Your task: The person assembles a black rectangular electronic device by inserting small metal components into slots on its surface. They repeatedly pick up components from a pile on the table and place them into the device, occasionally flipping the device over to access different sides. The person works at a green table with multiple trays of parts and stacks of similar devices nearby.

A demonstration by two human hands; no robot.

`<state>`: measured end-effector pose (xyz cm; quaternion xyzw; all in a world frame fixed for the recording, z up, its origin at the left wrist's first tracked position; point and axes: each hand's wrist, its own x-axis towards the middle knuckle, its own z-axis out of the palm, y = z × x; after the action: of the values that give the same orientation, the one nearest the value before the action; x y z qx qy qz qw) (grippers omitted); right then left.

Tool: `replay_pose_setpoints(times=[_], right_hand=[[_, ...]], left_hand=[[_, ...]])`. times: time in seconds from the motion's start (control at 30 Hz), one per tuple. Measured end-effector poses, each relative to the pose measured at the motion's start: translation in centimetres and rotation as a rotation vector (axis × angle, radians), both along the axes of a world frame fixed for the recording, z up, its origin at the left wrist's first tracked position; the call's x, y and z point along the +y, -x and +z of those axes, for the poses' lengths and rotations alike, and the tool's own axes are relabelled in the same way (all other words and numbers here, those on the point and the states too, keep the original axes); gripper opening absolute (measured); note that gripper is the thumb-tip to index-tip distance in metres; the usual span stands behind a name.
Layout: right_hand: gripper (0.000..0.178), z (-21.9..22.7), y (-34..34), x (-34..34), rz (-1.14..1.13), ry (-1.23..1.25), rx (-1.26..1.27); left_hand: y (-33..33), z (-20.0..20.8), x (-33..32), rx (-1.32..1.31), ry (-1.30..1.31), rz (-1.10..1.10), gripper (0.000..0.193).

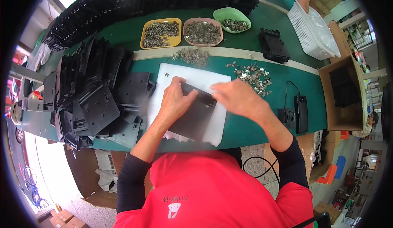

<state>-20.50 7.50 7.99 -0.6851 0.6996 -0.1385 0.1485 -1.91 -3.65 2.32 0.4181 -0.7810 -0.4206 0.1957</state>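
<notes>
A flat black plastic panel (192,121) lies tilted on a white foam sheet (223,123) in front of me. My left hand (176,99) grips its far left edge, with the thumb across the top. At the panel's far right corner, my right hand (241,99) has its fingers drawn together; whatever is between the fingertips is hidden. One small metal clip (166,75) rests near the foam's far left corner. Loose metal clips (256,78) are spread on the green table to the right, and a smaller heap of tiny parts (192,57) sits beyond the foam.
Stacked black panels (94,105) crowd the left. Yellow (144,44), pink (203,45) and green (219,13) trays of small metal parts stand behind a pale strip (155,54). At right are a black phone-like device (301,113), a cardboard box (346,127) and a white basket (305,35) touched by another person's hand (304,3).
</notes>
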Motion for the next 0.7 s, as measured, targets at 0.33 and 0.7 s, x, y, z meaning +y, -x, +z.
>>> replay_pose_setpoints(times=[0.33, 0.7], right_hand=[[0.015, -5.7, 3.6, -6.4, -0.186, 0.383, -0.208], [0.01, -6.9, -2.0, -4.1, -0.212, 0.33, -0.089]], left_hand=[[0.5, 2.2, -1.0, -0.174, 0.263, -0.288, 0.034], [6.2, 0.2, -18.1, -0.456, 0.512, 0.02, 0.018]])
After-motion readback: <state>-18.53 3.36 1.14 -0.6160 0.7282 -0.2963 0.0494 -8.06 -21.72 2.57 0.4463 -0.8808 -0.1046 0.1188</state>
